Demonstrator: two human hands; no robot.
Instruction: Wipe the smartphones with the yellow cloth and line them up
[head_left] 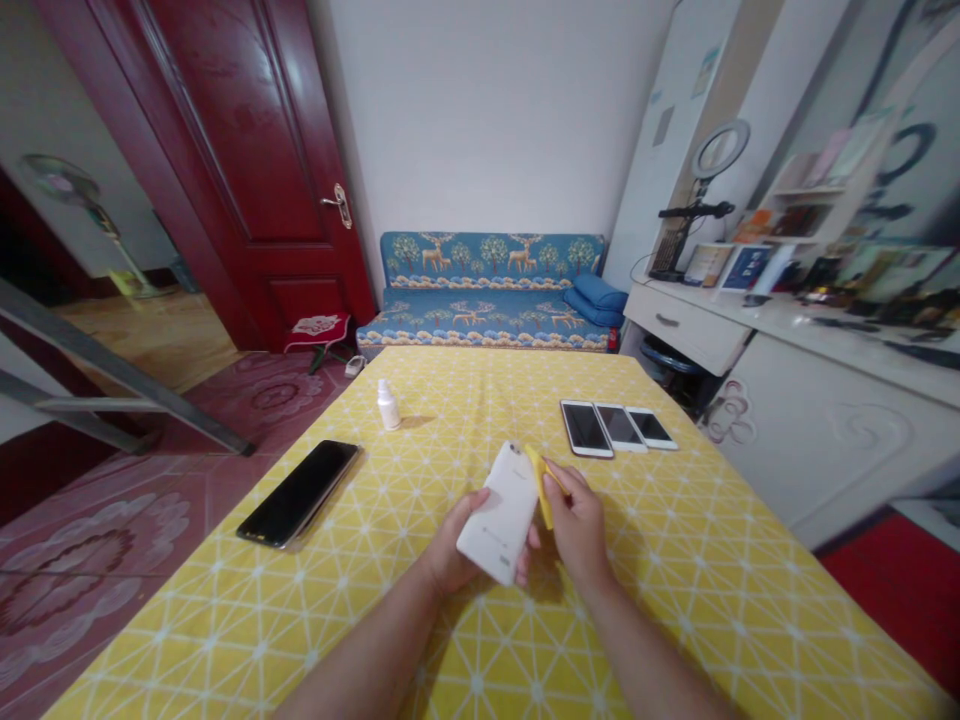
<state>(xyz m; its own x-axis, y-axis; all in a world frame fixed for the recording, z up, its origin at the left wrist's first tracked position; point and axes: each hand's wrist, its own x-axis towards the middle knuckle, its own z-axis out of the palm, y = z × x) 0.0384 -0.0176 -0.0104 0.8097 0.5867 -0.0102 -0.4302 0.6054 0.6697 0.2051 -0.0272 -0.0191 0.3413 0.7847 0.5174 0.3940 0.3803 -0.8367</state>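
A white smartphone [498, 515] is held in my left hand [454, 545], its back turned up and its camera end tilted away from me. The thumb lies along the left edge and fingertips show at the right edge. My right hand [581, 525] pinches a yellow cloth [541, 490] against the phone's upper right edge. Part of the cloth is hidden by the fingers. Both hands are above the yellow patterned tablecloth [517, 665].
A black-screened phone [300, 495] lies at the left, with a small white bottle [388, 408] standing beyond it. Three white phones [618, 427] lie side by side at the right. Past the table are a blue sofa [480, 312], a red door [240, 130] and a white dresser [832, 430].
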